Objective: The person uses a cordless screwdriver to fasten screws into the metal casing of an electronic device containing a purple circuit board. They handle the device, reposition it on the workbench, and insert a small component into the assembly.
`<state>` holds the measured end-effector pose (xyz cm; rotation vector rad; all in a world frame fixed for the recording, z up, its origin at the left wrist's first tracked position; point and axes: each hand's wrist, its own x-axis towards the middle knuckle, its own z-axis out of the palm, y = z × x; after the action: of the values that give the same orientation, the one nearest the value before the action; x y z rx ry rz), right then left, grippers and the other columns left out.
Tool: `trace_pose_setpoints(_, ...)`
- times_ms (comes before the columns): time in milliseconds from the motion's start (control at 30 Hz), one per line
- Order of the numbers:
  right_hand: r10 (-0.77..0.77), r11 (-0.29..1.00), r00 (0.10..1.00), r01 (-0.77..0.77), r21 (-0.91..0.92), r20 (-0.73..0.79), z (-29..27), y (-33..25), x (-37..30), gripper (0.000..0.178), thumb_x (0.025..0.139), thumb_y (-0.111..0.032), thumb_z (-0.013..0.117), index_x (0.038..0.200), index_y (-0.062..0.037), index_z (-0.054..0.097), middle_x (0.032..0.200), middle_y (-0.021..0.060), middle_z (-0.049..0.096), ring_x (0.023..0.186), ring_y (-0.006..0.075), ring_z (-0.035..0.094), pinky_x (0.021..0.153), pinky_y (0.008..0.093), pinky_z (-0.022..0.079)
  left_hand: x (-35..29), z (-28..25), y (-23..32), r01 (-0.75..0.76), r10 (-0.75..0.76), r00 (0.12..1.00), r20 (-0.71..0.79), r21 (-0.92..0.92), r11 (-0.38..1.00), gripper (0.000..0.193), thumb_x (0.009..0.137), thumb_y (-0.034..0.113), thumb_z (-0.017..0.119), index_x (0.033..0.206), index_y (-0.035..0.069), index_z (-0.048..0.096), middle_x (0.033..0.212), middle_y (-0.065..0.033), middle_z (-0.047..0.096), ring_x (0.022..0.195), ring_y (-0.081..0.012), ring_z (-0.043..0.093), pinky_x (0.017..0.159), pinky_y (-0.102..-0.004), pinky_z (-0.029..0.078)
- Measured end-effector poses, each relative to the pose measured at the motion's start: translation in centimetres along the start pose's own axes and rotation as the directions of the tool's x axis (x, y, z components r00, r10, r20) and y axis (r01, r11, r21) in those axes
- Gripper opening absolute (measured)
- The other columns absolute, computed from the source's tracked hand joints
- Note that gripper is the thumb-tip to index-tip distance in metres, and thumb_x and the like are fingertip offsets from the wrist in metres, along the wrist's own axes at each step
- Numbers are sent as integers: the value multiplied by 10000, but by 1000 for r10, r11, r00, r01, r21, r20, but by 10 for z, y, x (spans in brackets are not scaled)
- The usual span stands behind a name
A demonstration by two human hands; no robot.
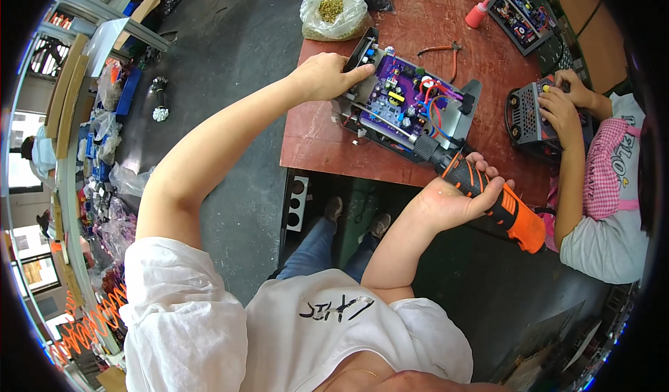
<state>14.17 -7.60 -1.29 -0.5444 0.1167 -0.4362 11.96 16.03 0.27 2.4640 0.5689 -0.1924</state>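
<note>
My right hand [463, 193] is wrapped round an orange and black cordless screwdriver [512, 214], tilted with its chuck toward the upper left. The long bit reaches over the near side of an open metal chassis [456, 124]. Inside it lies a purple circuit board [394, 92] with red, blue and black wires. My left hand [327, 76] grips the chassis at its left end panel [362, 49], thumb on top and fingers behind. Where the bit's tip meets the chassis is too small to make out.
On the red tabletop [313, 137] stand a clear bag of small brass-coloured parts [333, 16], orange-handled pliers [446, 50] and a red squeeze bottle [478, 13]. Another open chassis [521, 19] lies at the far right. A co-worker's hands [563, 106] work on a black perforated case [533, 117].
</note>
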Motion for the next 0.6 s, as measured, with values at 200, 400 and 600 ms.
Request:
trace_pose_setpoints(200, -92, 996, 994, 92, -11, -55, 2, 11, 6, 303, 841, -131, 658, 1079, -68, 482, 752, 23, 558, 688, 144, 570, 821, 362, 512, 3, 3, -3, -24, 25, 1000, -9, 8, 1000, 680, 882, 614, 443, 899, -18, 693, 859, -232, 674, 868, -354, 660, 814, -420, 498)
trace_pose_setpoints(400, -184, 968, 977, 160, -195, -111, 4, 12, 9, 396, 826, -134, 650, 1165, -52, 465, 900, 53, 606, 783, 136, 579, 751, 268, 475, 3, 5, -8, -17, 16, 1000, -12, -19, 1000, 716, 875, 642, 427, 854, -20, 698, 814, -220, 675, 831, -351, 664, 797, -424, 503)
trace_pose_setpoints(600, -124, 982, 982, 101, -162, -141, 2, 10, 7, 444, 820, -141, 656, 1211, -86, 452, 965, 63, 613, 827, 130, 571, 738, 247, 464, 4, 6, -9, -21, 21, 1000, -19, -6, 1000, 738, 883, 645, 401, 772, -22, 698, 779, -219, 670, 803, -356, 663, 796, -432, 502)
